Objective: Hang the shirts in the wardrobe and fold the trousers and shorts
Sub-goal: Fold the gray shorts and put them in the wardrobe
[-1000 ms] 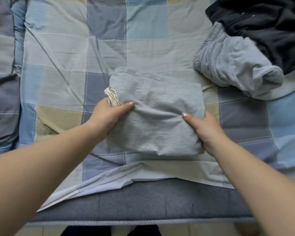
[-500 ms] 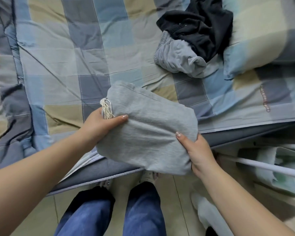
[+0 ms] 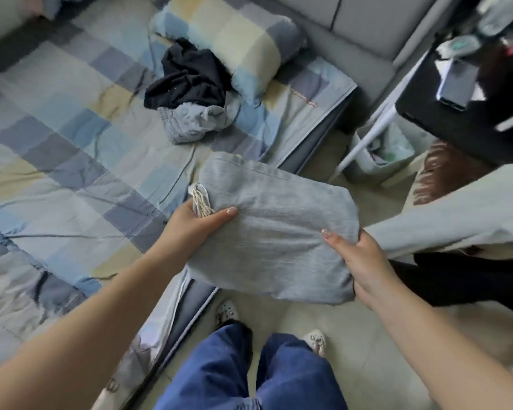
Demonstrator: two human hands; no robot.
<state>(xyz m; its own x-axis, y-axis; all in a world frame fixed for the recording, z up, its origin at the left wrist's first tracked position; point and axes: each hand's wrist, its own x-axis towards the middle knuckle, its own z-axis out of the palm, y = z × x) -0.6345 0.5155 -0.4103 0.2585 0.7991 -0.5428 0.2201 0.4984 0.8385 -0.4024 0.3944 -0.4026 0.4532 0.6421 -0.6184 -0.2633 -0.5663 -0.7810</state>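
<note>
A folded grey garment (image 3: 276, 229) with a cream drawstring hangs in the air off the bed's edge, above the floor. My left hand (image 3: 196, 226) grips its left end, thumb on top beside the drawstring. My right hand (image 3: 359, 261) grips its right end, thumb on top and fingers under. On the checked bedspread (image 3: 57, 143) lie a crumpled black garment (image 3: 187, 81) and a crumpled light grey garment (image 3: 193, 122), touching each other.
A checked pillow (image 3: 234, 37) lies at the head of the bed. To the right are folded pale fabric (image 3: 456, 214) with a dark garment (image 3: 462, 279) below it, a white pole (image 3: 376, 125), a bin (image 3: 382, 152) and a dark table (image 3: 462, 93). My legs stand on the tiled floor (image 3: 367, 365).
Both hands lifted the folded grey garment off the bed and carried it right, past the bed's edge. The view has swung right, bringing in the pillow, table and folded pile.
</note>
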